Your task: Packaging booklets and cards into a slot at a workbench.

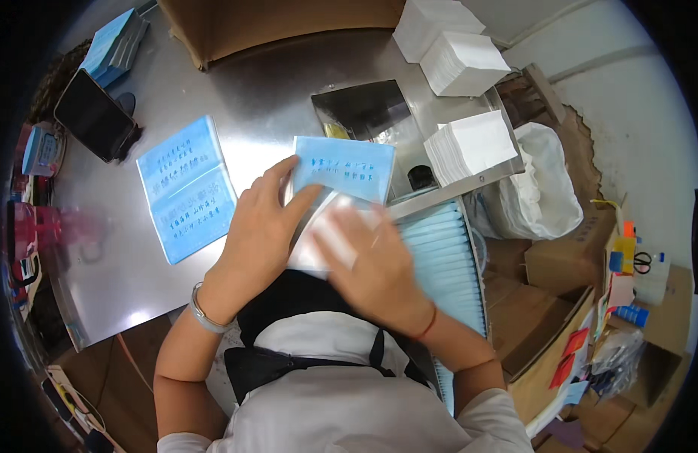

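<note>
Progress looks partial to me: 1 open blue booklet [186, 198] lies flat on the steel table [258, 106], while my left hand [258, 234] pinches another blue booklet [345, 167] and my blurred right hand [375, 264] presses a white sheet [328, 240] flat, with many sleeves [447, 257] left.

Light-blue printed packet [343, 167], flat on the steel table, under both hands.
</note>
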### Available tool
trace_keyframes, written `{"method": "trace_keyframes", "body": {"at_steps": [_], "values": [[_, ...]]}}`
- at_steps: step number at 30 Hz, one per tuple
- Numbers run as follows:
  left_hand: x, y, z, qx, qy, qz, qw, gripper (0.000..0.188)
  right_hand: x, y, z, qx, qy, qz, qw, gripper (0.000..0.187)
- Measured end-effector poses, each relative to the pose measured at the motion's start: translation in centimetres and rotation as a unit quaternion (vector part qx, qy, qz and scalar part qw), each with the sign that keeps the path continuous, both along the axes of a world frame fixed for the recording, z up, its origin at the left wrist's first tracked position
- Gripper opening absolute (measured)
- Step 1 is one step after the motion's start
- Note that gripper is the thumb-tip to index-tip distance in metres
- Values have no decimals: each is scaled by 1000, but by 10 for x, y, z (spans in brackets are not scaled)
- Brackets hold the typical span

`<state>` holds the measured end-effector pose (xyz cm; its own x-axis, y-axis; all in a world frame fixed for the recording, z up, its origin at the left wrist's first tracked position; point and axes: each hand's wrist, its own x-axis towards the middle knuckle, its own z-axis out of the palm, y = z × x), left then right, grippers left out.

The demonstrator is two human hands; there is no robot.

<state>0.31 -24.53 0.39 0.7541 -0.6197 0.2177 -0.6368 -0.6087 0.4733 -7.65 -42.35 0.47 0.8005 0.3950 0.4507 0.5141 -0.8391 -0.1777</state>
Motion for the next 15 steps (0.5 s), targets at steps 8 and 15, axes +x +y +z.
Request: {"method": "trace_keyframes", "body": {"at_steps": [8,15], "values": [[-39,-45,17,-257,213,-106,936,42,113,-41,-21,-62,158,-113,979,11],[-16,59,-7,118,-85,194,970,57,54,-75,32,111,-188,-266,939,11]]}}
